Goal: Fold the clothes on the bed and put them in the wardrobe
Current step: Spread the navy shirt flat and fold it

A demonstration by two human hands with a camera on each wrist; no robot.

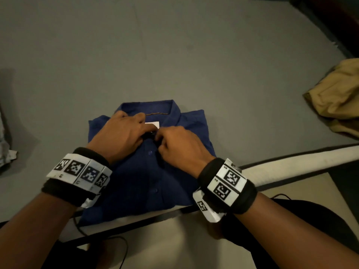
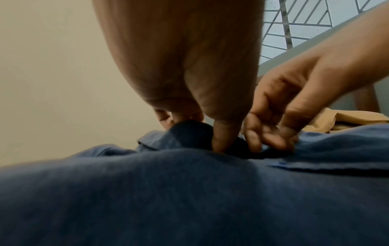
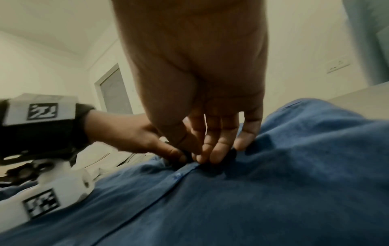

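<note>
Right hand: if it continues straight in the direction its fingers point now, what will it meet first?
Most likely the left hand. The right hand points up-left along the blue shirt placket, and their fingertips almost meet below the collar; any gap between them is unclear.

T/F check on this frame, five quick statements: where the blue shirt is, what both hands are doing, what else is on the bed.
1. The blue shirt lies on the bed. True.
2. The left hand hangs idle off the shirt. False: it pinches the fabric below the collar.
3. The right hand grips the shirt placket. True.
4. The tan garment is folded on the shirt. False: it lies crumpled, apart, at the bed's right edge.
5. The shirt's collar points away from the person. True.
</note>
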